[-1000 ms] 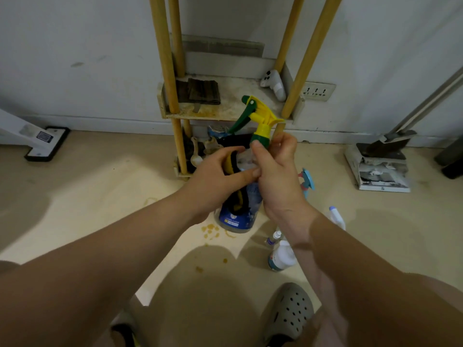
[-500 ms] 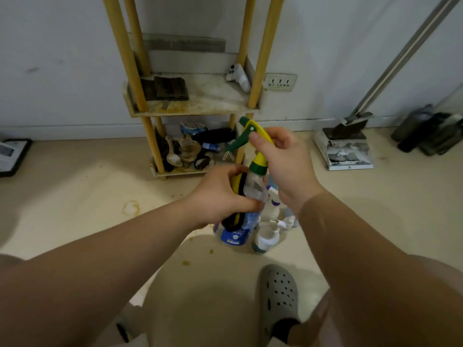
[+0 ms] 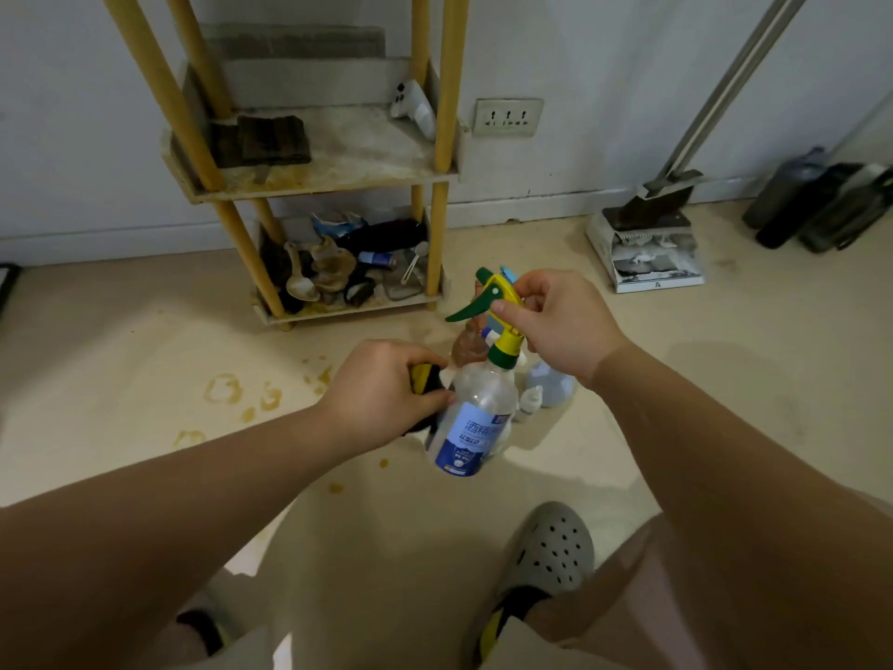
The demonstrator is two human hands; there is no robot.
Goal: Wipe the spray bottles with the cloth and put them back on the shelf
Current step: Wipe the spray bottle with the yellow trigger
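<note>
A clear spray bottle (image 3: 476,418) with a blue label and a yellow-green trigger head hangs in front of me. My right hand (image 3: 555,324) pinches its yellow head from the right. My left hand (image 3: 386,391) grips a yellow-and-black cloth (image 3: 426,379) and holds it against the bottle's left shoulder. Behind the bottle, several other spray bottles (image 3: 548,384) stand on the floor, partly hidden. The wooden shelf (image 3: 338,157) stands against the wall, its middle board stained.
A dark folded cloth (image 3: 270,140) and a white controller (image 3: 413,108) lie on the middle shelf board. The bottom board holds spoons and clutter (image 3: 333,268). A dustpan and broom (image 3: 647,234) stand to the right, dark bottles (image 3: 821,200) further right. My grey clog (image 3: 551,548) is below.
The bottle and both hands have dropped lower and further from the shelf. My left hand has slid the cloth from the bottle's body to its left shoulder; the label now shows.
</note>
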